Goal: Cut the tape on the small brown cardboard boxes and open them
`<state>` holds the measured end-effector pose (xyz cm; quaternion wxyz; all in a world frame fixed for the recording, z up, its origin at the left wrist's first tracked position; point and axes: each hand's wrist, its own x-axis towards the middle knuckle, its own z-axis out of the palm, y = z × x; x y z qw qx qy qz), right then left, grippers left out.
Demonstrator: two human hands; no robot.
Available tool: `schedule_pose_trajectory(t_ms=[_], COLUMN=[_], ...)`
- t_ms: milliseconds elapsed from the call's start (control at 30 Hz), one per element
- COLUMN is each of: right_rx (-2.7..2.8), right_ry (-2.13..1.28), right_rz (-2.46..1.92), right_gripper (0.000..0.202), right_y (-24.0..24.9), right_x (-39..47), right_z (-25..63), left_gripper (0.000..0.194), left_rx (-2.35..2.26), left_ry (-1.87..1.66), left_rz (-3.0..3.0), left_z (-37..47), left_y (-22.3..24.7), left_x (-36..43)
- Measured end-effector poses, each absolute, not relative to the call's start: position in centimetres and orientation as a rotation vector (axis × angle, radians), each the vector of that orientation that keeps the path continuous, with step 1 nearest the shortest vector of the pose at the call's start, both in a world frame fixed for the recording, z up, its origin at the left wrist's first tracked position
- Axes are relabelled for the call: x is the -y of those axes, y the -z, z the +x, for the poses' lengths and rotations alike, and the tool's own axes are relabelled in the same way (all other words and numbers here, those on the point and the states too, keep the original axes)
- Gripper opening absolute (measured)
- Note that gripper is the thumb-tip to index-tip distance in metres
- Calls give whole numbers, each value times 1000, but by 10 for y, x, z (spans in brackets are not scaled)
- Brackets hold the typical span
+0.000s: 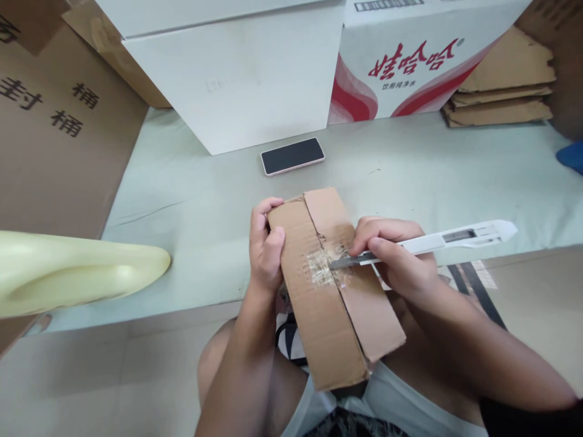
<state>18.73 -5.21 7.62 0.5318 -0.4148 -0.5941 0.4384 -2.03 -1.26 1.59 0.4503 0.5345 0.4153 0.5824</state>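
An oblong brown cardboard box is being steadied over the edge of the pale-green surface by the left hand's fingers; a white plastic knife is being gripped by the right hand, its grey blade meeting clear tape. Shallow cuts seem safest.

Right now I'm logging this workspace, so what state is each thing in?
Small cardboard box: flaps folded down, taped across the seam
Clear tape: creased; cannot tell whether cut
White utility knife: blade out, tip at the tape
Left hand: gripping the box
Right hand: gripping the knife
Smartphone: lying flat, screen dark
Cardboard pieces: piled flat
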Motion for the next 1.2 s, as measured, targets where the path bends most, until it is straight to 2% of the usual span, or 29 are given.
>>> schedule_pose_trajectory(t_ms=[1200], right_rx=[1421], right_ry=[-1078], right_rz=[-1073], right_gripper=[23], right_y=[-80], right_x=[52], right_z=[187], left_gripper=[43], left_rx=[-1049], left_ry=[-1423], left_rz=[1347], left_z=[-21], left_y=[-16], left_x=[12])
